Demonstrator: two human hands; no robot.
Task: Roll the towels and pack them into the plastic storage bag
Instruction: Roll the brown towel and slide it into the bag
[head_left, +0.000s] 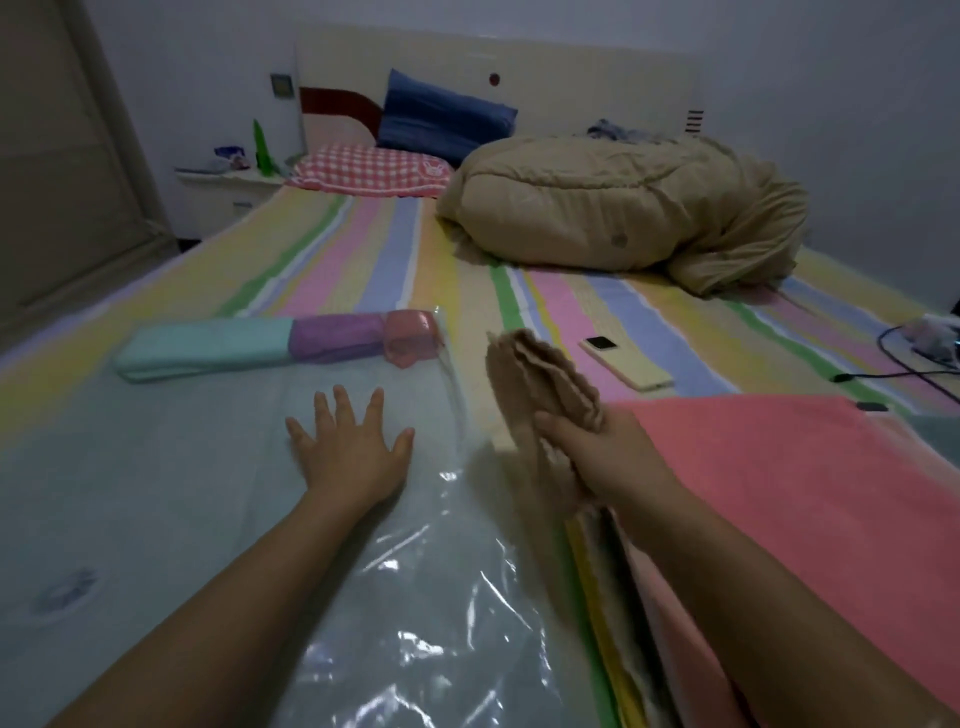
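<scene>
Folded tan towel (545, 374), centre frame, held upright by the right hand (587, 452), fingers curled round its lower end. Left hand (353, 447) presses flat, fingers spread, on the clear plastic storage bag (415, 597), lower left. Teal rolled towel (208, 345), purple rolled towel (337, 338) and pink rolled towel (413, 332) line the bag's far end. Flat pink towel (779, 467) lies at right.

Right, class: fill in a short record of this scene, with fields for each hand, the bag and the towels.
left hand: open, flat on the bag
right hand: grips tan towel above the bed, beside the bag
bag: flat on bed
rolled: teal roll, purple roll, pink roll, in a row at bag's far end
waiting: pink towel spread at right
</scene>
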